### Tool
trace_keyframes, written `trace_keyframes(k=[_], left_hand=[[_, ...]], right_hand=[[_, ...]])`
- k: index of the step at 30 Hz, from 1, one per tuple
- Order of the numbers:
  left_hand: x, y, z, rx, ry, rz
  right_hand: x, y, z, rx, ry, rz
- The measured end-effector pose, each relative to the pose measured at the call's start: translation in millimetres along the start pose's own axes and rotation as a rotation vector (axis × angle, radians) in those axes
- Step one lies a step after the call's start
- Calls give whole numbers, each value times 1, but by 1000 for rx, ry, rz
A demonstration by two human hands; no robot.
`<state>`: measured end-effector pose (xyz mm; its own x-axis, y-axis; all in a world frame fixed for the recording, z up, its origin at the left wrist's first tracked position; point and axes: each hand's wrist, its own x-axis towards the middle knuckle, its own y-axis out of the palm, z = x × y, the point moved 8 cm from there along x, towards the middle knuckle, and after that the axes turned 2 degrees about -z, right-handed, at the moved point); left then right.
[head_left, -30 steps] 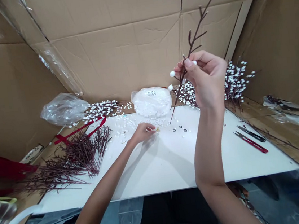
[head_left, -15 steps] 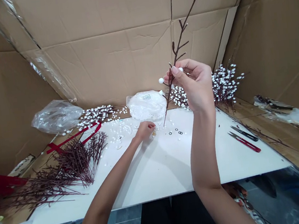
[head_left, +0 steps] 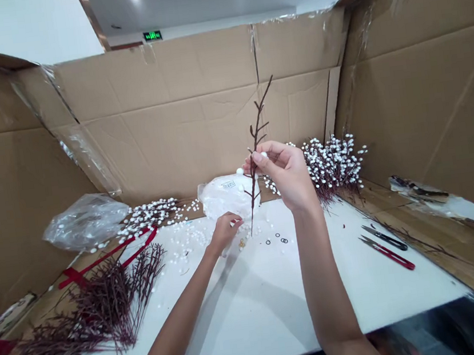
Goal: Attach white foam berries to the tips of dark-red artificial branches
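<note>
My right hand is raised above the white tabletop and pinches a thin dark-red twig, held nearly upright with a few white beads on its lower side shoots. My left hand rests low on the table with fingers curled in a pinch among loose white beads, beside a clear bag of white beads. What its fingertips hold is too small to make out. Small black rings lie just right of it.
A pile of bare dark-red twigs lies at the left with a red ribbon. Finished beaded branches stand at the back right. Red-handled snips lie at the right. An empty plastic bag sits back left. Cardboard walls enclose the table.
The view has tilted upward, showing the ceiling. My right hand with the twig has moved lower and leftward in view. My left hand stays among the loose beads.
</note>
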<state>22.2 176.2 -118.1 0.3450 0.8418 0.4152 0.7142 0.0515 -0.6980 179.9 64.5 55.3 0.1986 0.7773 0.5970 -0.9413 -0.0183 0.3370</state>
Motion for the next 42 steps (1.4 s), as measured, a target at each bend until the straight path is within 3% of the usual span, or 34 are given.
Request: trace_keyframes(k=[5,6,8,12,15,30,37,42], left_hand=[[1,-73,-68,-164,31,-372],[-5,-90,-82,-321,48,-520],[-11,-106,-106,-637,67,-632],[-8,-102,-140,-1099,66,-546],[-3,-94,-151,-1227,74,-466],[1,-95,-141,-1171,65,-503],[4,-96,-142,-1094,84,-387],[3,-97,-141,-1089,76,-393]], right_hand=[[-4,4,1,-108,24,76],[-4,4,1,-122,22,83],[-4,4,1,-131,17,97],[-4,7,-2,-145,16,115],[-4,7,-1,-174,-3,107],[-4,14,-2,-342,-57,157],[-5,12,-2,-399,-44,145],[-5,13,-2,-397,-62,134]])
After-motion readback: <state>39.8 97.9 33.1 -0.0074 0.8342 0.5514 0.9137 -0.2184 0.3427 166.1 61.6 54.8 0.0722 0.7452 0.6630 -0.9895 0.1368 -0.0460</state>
